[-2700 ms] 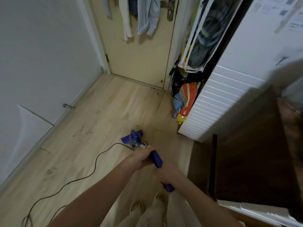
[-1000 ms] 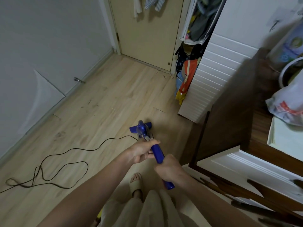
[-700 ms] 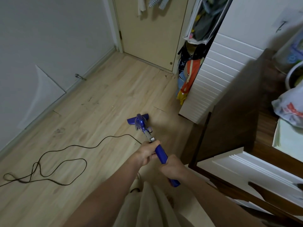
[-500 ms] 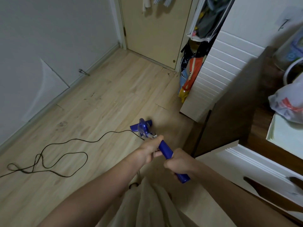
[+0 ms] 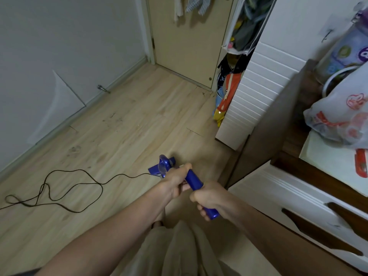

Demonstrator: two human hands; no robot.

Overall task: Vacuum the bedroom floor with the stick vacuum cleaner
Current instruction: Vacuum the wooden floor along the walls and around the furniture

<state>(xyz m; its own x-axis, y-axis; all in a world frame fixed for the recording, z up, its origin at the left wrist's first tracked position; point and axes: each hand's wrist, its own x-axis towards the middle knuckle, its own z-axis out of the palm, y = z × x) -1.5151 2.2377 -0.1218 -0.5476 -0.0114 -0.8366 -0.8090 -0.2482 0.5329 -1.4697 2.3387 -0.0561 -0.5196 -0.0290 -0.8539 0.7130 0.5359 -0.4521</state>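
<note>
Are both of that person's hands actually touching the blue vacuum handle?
Touching. The head view shows the left hand gripping the upper part of the blue handle, and the right hand wrapped round its lower end.

Pale wood-plank floor (image 5: 127, 124) runs ahead of the fingers to a closed beige door (image 5: 189, 40). A grey wall (image 5: 59, 36) stands to their left; a white slatted cabinet (image 5: 258, 92) and dark wooden dresser (image 5: 298, 176) to their right.

Stick vacuum (image 5: 194, 179) — deep blue throughout. Cord (image 5: 79, 184): black. Floor (image 5: 123, 124): pale wood-grain planks. Door (image 5: 189, 36): beige. Cabinet panel (image 5: 256, 100) — white, horizontally ribbed. Hanging shirt (image 5: 196, 5): blue-white stripes.
</note>
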